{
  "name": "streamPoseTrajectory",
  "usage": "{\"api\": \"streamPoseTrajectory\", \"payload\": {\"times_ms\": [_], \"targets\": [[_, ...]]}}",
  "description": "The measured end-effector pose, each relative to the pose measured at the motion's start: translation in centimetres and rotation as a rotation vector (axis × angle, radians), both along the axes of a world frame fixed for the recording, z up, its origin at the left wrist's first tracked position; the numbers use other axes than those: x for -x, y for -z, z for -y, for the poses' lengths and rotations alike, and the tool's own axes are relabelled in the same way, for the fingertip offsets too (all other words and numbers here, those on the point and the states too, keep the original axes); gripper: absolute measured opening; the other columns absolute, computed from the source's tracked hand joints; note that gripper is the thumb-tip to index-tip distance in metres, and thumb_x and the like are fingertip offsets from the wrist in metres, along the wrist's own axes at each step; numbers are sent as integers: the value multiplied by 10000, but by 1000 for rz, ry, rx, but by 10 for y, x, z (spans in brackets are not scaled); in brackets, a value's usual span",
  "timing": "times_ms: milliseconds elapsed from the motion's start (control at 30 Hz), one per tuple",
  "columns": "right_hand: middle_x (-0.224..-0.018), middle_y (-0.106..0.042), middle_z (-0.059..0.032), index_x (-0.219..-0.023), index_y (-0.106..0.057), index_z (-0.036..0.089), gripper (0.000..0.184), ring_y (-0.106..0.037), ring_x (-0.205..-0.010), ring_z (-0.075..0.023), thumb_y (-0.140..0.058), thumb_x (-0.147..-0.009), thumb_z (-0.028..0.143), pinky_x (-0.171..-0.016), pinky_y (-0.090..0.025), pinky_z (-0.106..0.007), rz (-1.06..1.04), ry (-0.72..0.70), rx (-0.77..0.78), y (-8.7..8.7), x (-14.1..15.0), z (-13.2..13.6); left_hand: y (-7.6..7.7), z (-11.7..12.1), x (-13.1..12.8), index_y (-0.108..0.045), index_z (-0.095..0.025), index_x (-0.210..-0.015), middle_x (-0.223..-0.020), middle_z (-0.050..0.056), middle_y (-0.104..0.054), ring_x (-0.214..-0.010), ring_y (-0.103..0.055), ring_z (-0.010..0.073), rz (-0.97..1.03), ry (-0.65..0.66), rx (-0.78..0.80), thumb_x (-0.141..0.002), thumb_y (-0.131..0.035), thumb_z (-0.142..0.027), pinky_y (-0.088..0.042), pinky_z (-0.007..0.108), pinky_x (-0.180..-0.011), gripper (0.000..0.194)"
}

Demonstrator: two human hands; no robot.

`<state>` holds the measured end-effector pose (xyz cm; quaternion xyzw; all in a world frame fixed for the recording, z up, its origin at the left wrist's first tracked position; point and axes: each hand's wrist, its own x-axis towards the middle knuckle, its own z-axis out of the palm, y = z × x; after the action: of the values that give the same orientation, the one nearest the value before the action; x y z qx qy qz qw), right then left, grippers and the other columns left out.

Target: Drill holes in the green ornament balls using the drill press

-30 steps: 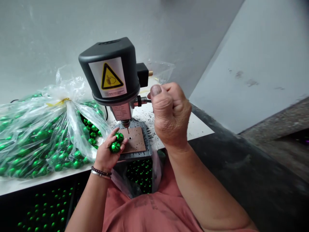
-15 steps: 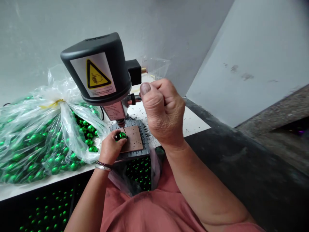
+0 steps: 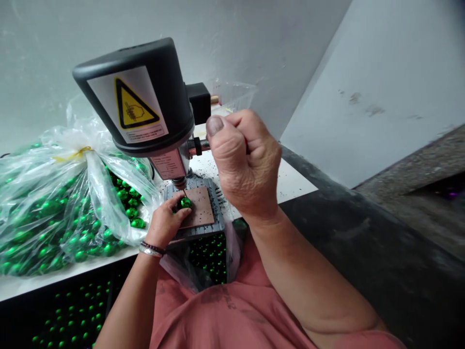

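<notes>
My left hand [image 3: 167, 219] pinches a shiny green ball [image 3: 186, 203] between thumb and fingers, close over a flat brown board [image 3: 203, 207]. Directly above the ball is the thin drill bit [image 3: 185, 192] of a small bench drill press [image 3: 174, 104]; whether its tip touches the ball I cannot tell. My right hand [image 3: 246, 162] is closed in a fist around the end of the press's feed lever [image 3: 204, 145]. Most of that grip is hidden, with a bit of red showing between the fingers. The board lies on the grey slotted base [image 3: 218, 213].
A tied clear plastic bag [image 3: 96, 179] full of green balls [image 3: 51, 208] lies left of the press. Dark chips are scattered over the white tabletop [image 3: 294, 186]. More green balls [image 3: 209, 259] show below the table's front edge. A wall stands behind.
The ball has shifted slightly and turned under the bit in my left hand. My right hand stays closed on the lever, a little higher in view. The press looks nearer and tilted further left.
</notes>
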<state>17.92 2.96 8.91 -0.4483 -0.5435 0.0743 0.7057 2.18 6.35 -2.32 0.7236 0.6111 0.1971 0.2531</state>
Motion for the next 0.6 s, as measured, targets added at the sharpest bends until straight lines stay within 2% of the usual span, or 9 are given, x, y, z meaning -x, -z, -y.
{"api": "streamPoseTrajectory", "payload": {"times_ms": [167,267,400,500,600], "targets": [[-549,-249,46,-571,-267,181,366,-222,-526,-47,-429,-822,393,-531,-274,-205,87,94,-3,-18,-6,-15,6,2,5,-505,-196,-1237,-1236,73,-559,-1156,-491,222,0,103,-41,-779,-487,-340,-355,337,-978,480],[-562,-245,42,-571,-252,177,373,-217,-549,-51,-399,-825,407,-545,-242,-214,163,135,15,-30,-12,-31,5,1,6,-508,-206,-1235,-1236,66,-560,-1164,-484,224,67,72,-17,-777,-483,-339,-354,344,-978,477],[-561,-236,39,-553,-264,167,443,-208,-563,-47,-322,-819,517,-556,-206,-220,190,179,34,-39,-17,-55,6,-1,8,-556,-221,-1185,-1099,52,-644,-1047,-561,232,197,-35,72,-725,-547,-370,-408,352,-913,484],[-577,-208,33,-538,-277,163,482,-202,-575,-44,-289,-806,564,-563,-190,-219,186,171,42,-41,-18,-67,10,-4,10,-586,-219,-1142,-979,37,-682,-908,-608,212,302,-45,117,-695,-580,-398,-465,328,-810,481],[-579,-203,31,-528,-303,159,521,-199,-578,-43,-258,-790,608,-565,-184,-220,179,161,52,-41,-19,-74,13,-6,10,-598,-218,-1123,-902,34,-690,-800,-620,192,316,-58,117,-667,-607,-402,-485,295,-707,491]]}}
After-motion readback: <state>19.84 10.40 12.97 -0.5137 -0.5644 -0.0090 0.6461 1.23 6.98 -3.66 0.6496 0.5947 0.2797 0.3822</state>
